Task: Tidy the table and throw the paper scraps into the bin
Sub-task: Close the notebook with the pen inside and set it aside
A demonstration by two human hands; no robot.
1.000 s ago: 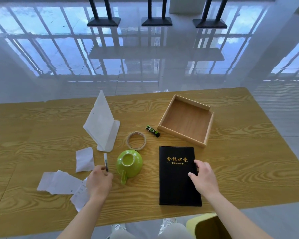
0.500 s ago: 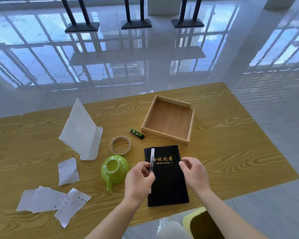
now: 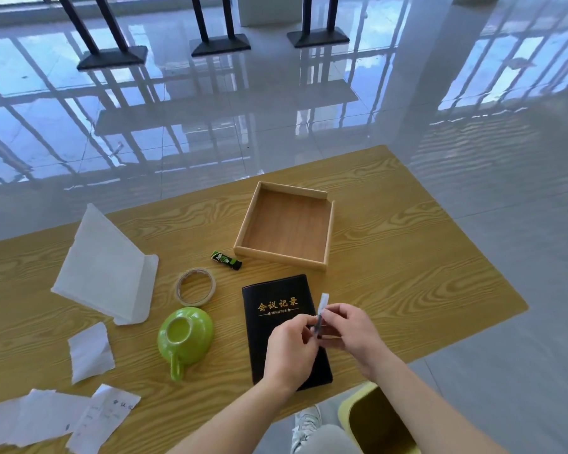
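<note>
Both hands meet over the black notebook [image 3: 276, 309] on the wooden table [image 3: 407, 267]. My left hand [image 3: 289, 352] and my right hand [image 3: 351, 329] both pinch a thin pen [image 3: 320, 314], its white cap end pointing up. Torn paper scraps lie at the table's front left: one small piece [image 3: 89, 352] and a few overlapping ones [image 3: 56, 417]. A yellow-green bin [image 3: 374, 421] stands on the floor below the table's front edge, at my right.
An empty wooden tray [image 3: 328, 237] sits behind the notebook. A green cup [image 3: 184, 335] lies left of the notebook, with a tape roll [image 3: 195, 286] and a small green-black lighter [image 3: 226, 260] behind it. A folded white sheet [image 3: 109, 270] stands at the left.
My left hand lifted the pen from beside the scraps and carried it right, over the notebook. My right hand rose off the notebook and closed on the pen too. The view shifted right.
</note>
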